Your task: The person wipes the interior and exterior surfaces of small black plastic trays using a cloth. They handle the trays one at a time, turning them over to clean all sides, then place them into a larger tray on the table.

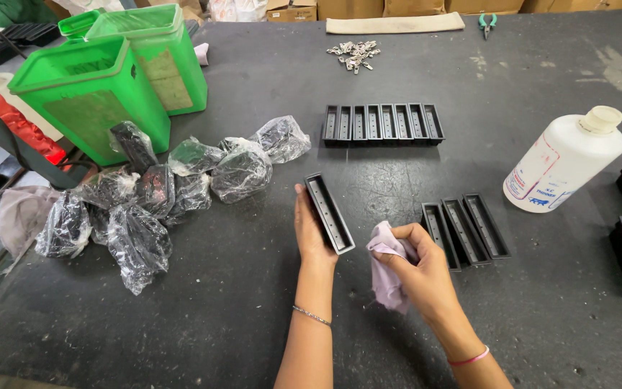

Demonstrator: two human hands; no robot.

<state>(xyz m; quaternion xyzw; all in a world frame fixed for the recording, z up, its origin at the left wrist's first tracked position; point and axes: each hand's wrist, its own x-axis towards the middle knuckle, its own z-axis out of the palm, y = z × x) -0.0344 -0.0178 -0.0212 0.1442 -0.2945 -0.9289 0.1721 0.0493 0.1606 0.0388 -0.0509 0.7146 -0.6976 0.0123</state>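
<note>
Landmark = white plastic bottle [566,160], lying tilted at right w/ cream cap; its label is white w/ red and blue print. Far left of bottle: heap of clear plastic bags [160,191] holding black parts, beside green bins. Up-left of bottle, past table's far edge: brown cardboard boxes [291,10].

From my feed the scene is evenly and brightly lit, with soft light from above. I see only faint, short shadows under the left hand [312,230] and right hand [419,270] on the dark grey bench [253,302]. The crumpled clear plastic bags [181,180] throw small white glints, and the white plastic bottle [563,162] looks nearly blown out. Focus is sharp throughout; the far bench edge bows slightly from wide-angle distortion.
</note>
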